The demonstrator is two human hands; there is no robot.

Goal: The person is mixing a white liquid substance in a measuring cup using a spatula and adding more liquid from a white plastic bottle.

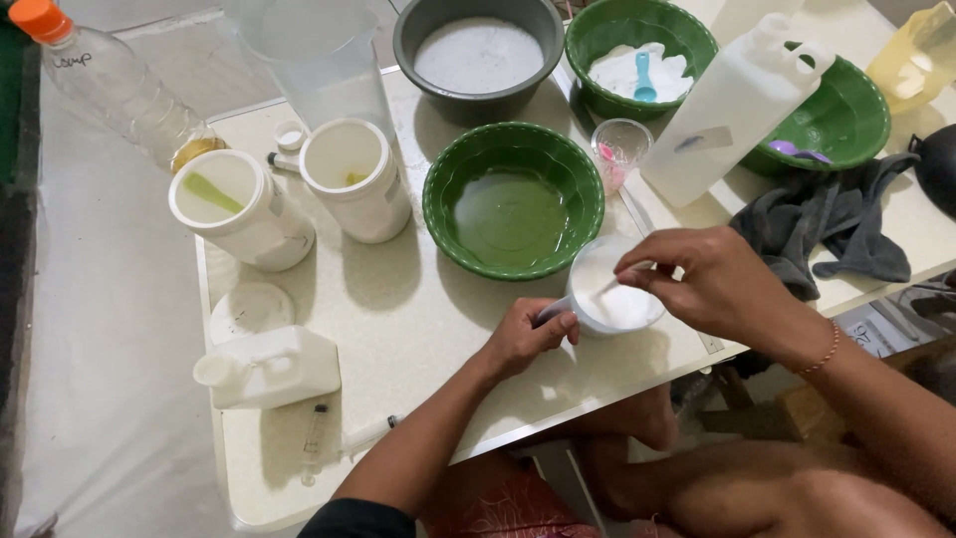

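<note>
Now | left hand [526, 337] grips cup [609, 289] handle | right hand [712, 282] hides stirrer.

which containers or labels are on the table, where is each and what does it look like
Clear plastic bottle: far left corner, lying tilted, orange cap, handwritten mark.
Two white tubs: left of the green bowl, round, lids off.
White jug: near left, lying on its side, capped.
Tall white jug: far right, tilted, small grey label.
White cup: near edge, left hand grips its handle, right hand over it.
</note>
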